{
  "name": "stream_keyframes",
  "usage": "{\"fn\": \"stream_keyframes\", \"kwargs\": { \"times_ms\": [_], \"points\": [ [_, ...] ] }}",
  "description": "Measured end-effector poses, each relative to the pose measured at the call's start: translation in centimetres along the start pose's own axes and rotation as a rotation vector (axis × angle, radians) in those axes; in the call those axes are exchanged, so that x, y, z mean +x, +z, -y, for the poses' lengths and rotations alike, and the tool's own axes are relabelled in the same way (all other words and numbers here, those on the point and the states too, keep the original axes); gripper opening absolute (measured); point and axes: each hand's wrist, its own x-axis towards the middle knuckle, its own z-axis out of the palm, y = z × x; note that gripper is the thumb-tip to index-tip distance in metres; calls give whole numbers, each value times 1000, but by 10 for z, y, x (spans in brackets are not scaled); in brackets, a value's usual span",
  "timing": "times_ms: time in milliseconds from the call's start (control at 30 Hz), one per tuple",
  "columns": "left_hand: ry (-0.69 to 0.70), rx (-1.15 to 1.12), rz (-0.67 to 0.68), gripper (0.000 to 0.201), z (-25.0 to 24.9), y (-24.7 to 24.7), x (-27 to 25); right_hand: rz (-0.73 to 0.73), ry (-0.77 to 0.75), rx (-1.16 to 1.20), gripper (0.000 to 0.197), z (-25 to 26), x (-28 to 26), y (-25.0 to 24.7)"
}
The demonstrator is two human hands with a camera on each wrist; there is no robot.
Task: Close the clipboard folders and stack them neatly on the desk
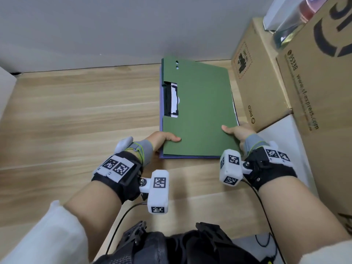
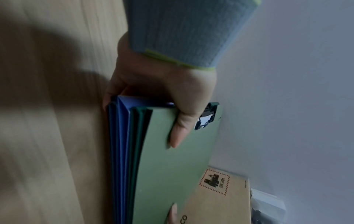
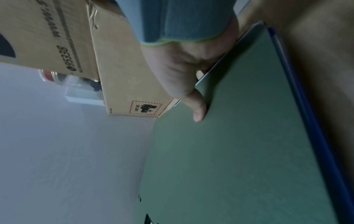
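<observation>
A closed green clipboard folder (image 1: 200, 109) lies on top of a blue folder (image 1: 161, 103), whose edge peeks out at the left and near sides. Both sit on the wooden desk (image 1: 85, 111). My left hand (image 1: 162, 139) grips the stack's near left corner, thumb on the green cover (image 2: 178, 166), fingers under the blue folder (image 2: 118, 136). My right hand (image 1: 238, 130) grips the near right corner, thumb flat on the green cover (image 3: 239, 136). The black clip (image 1: 170, 101) shows through a cut-out at the folder's left edge.
Cardboard boxes (image 1: 255, 82) stand close against the stack's right side, a larger one (image 1: 323, 92) beyond. A grey wall (image 1: 114, 25) runs behind the desk. Bare desk stretches to the left. Cables (image 1: 122, 221) hang near my lap.
</observation>
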Motion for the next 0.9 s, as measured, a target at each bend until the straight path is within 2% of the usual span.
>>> {"fn": "stream_keyframes", "kwargs": {
  "times_ms": [33, 133, 200, 267, 433, 633, 667, 700, 800, 867, 900],
  "points": [
    [-8, -14, -5, 22, -4, 5, 2, -35, -31, -11, 25, 2, 8, -1],
    [-15, 2, -35, 20, -13, 17, 4, -126, -106, -79, 74, -6, 43, -8],
    [-19, 12, -56, 8, -23, 25, 10, -149, -136, -119, 86, -8, 60, -10],
    [-10, 15, -71, 24, -31, 31, 12, -139, -145, -233, 91, 6, 31, -2],
    [7, 59, -124, 35, -50, 44, 18, -119, -257, -435, 70, 12, 11, 8],
    [-14, 206, -188, 94, -59, 46, 22, -128, -288, -444, 67, 8, 17, 9],
    [-8, 229, -189, 99, -58, 45, 23, -130, -290, -442, 66, 8, 18, 10],
    [-3, 250, -188, 96, -58, 45, 20, -135, -277, -433, 66, 12, 15, 11],
    [66, 385, -152, 65, -55, 40, 17, -117, -244, -425, 64, 17, 10, 14],
    [91, 548, -154, 62, -57, 33, 14, -77, -241, -397, 55, 27, -1, 19],
    [121, 553, -187, 63, -60, 28, 9, -49, -234, -329, 50, 32, -6, 24]
  ]
}}
